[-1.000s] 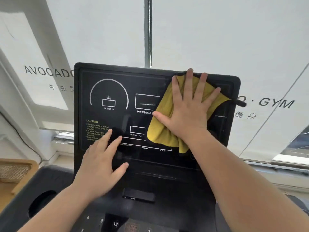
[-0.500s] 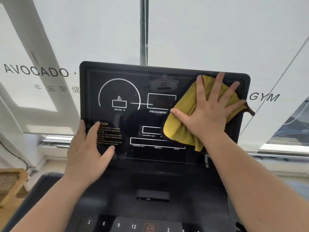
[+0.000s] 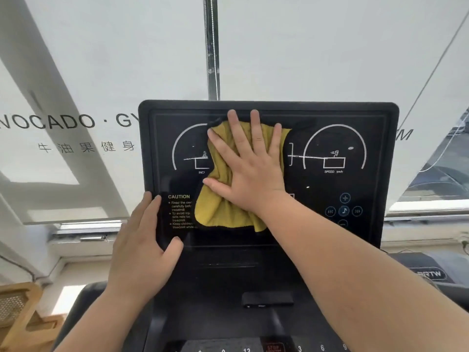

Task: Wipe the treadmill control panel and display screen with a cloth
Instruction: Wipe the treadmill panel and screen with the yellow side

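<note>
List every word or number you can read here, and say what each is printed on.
"CAUTION": display screen, lower left.
"SPEED km/h": under the right dial.
"INC", cut by the cloth: left dial.
"VOCADO · GY", "牛油果健身": window blind.
"12", "3", "6": button strip.
Fine print under CAUTION, red button: too blurred.

Bare forearms; bare left hand, right hand
</note>
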The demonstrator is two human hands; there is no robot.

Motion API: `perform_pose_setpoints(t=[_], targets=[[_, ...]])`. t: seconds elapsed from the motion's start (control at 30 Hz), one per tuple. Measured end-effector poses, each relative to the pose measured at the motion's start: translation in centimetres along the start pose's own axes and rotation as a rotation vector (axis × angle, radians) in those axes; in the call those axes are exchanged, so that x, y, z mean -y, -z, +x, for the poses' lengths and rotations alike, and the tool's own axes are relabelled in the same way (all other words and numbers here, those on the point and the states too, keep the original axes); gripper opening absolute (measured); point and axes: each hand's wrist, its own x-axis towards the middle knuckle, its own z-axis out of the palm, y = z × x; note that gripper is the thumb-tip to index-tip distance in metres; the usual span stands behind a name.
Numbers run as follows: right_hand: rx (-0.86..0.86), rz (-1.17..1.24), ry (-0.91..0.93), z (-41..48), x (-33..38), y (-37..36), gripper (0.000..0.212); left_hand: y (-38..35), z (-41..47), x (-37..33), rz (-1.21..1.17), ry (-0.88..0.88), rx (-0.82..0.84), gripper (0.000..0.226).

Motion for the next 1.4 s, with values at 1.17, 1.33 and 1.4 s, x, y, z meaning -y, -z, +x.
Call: perform_pose_setpoints(t=[1.17, 1.33, 1.4], targets=[[-0.048, -0.054, -0.077, 0.8, -5.1, 0.8, 0.097, 2.8, 1.1, 6.3, -0.392, -0.174, 0.22, 0.094], [0.0, -0.08, -0.111, 5.7, 0.1, 2.0, 0.101, 2.9, 1.3, 6.6, -0.621, -0.132, 0.285, 0.084], [0.015, -0.119, 0.077, 6.8, 3.2, 1.8, 0.1, 2.7, 1.2, 7.1, -0.758, -0.116, 0.29, 0.077]])
